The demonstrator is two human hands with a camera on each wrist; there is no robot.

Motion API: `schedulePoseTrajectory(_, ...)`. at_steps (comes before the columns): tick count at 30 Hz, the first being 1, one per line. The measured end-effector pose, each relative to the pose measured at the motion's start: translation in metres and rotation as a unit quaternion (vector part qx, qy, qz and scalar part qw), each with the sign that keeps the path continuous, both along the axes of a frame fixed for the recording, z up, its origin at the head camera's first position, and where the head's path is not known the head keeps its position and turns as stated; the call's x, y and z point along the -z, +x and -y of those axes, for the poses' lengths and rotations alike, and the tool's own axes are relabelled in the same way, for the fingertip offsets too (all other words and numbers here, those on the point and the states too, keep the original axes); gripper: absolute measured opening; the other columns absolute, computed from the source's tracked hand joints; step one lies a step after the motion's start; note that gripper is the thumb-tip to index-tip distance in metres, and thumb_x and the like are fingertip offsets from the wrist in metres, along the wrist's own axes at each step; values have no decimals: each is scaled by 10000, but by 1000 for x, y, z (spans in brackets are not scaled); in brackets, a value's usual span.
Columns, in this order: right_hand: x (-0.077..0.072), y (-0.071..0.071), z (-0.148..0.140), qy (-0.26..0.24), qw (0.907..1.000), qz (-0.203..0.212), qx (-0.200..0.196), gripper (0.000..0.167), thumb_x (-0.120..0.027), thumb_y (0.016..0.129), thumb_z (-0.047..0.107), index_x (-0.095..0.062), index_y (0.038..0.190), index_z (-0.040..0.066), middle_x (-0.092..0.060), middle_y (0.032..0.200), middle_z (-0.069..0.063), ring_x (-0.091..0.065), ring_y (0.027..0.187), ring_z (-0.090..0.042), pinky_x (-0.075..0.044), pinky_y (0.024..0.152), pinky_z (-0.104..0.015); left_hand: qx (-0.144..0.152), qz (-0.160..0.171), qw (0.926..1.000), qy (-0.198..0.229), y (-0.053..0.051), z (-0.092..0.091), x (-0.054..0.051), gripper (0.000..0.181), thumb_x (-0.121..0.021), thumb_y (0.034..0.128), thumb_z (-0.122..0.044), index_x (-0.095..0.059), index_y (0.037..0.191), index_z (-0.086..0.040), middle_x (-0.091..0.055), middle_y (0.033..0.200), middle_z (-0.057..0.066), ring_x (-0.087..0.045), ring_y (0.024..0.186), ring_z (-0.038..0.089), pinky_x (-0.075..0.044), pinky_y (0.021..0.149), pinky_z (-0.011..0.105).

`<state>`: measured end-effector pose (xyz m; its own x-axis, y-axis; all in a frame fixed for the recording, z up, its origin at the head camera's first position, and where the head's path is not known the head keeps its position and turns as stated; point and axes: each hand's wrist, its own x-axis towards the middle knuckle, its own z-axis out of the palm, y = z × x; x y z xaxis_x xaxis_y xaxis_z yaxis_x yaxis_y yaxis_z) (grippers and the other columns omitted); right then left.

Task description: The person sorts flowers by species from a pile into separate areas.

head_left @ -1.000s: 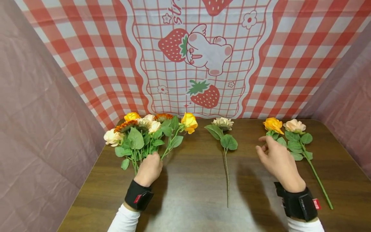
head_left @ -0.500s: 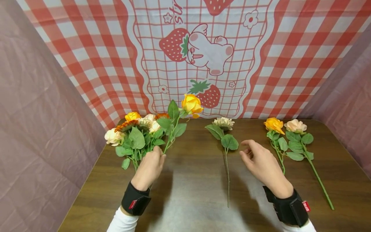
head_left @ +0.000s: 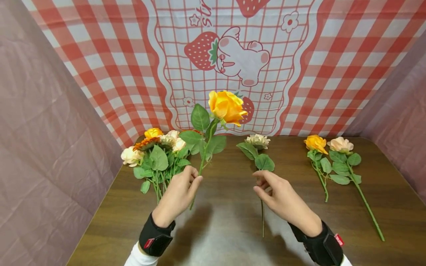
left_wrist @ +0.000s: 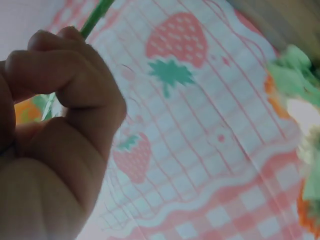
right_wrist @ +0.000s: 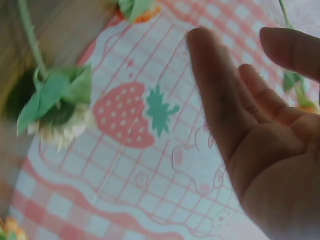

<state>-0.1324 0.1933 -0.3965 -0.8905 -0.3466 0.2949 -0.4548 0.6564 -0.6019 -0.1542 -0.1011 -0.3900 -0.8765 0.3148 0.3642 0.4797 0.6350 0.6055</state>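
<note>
My left hand (head_left: 178, 194) pinches the green stem of a yellow rose (head_left: 227, 107), which stands raised above the table with its bloom up and tilted right. The same hand (left_wrist: 60, 100) appears in the left wrist view with curled fingers and a bit of stem (left_wrist: 97, 19) above them. My right hand (head_left: 283, 197) hovers over the stem of a cream flower (head_left: 257, 141) lying mid-table; its fingers are loosely bent and hold nothing. In the right wrist view the right hand (right_wrist: 270, 135) has thumb and fingers apart, with the cream flower (right_wrist: 60, 122) off to the left.
A bunch of cream, yellow and orange flowers (head_left: 159, 157) lies on the brown table (head_left: 226, 221) at left. At right lie an orange-yellow rose (head_left: 316, 144) and a pale peach rose (head_left: 341, 145). A red checked cloth (head_left: 332, 74) hangs behind.
The left hand has lifted the yellow rose up and rightward, away from the bunch. My right hand has moved left from the orange-yellow rose to the cream flower's stem.
</note>
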Motion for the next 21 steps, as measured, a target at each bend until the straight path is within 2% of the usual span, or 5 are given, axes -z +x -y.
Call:
schedulePoseTrajectory(4,3,4,4,-582,9967,252,-501,391,-657,961,113,-530,1328,160,-641,1053,38,-633,921,-76,-534,758,-254,599,140,9974,389,7,-9,-2,49,-598,994,-86,-555,1002,-64,-572,764,-42,-461,606,41,-424,564,229)
schedulePoseTrajectory(8,7,8,15,-1220,9854,531,-1067,488,-668,956,164,-477,1402,211,-645,1104,16,-660,962,-119,-548,784,-276,1067,284,9917,653,15,-18,-2,55,-567,1019,-137,-561,1031,-83,-593,787,-34,-502,628,60,-429,580,226)
schedulePoseTrajectory(15,16,16,37,-1863,9643,673,-1757,664,-648,960,131,-309,1531,156,-622,1196,-94,-660,1045,-192,-546,863,-314,1557,500,9804,1100,24,-31,3,72,-565,1020,-166,-584,1046,-102,-640,797,-12,-559,641,33,-466,569,222)
schedulePoseTrajectory(21,21,21,46,-2585,9441,774,-1894,653,-649,950,78,-322,1514,107,-646,1148,-129,-682,1001,-189,-561,830,-335,1802,787,9687,1513,28,-44,9,96,-591,1006,-155,-598,1016,-60,-668,761,44,-607,588,92,-510,551,227)
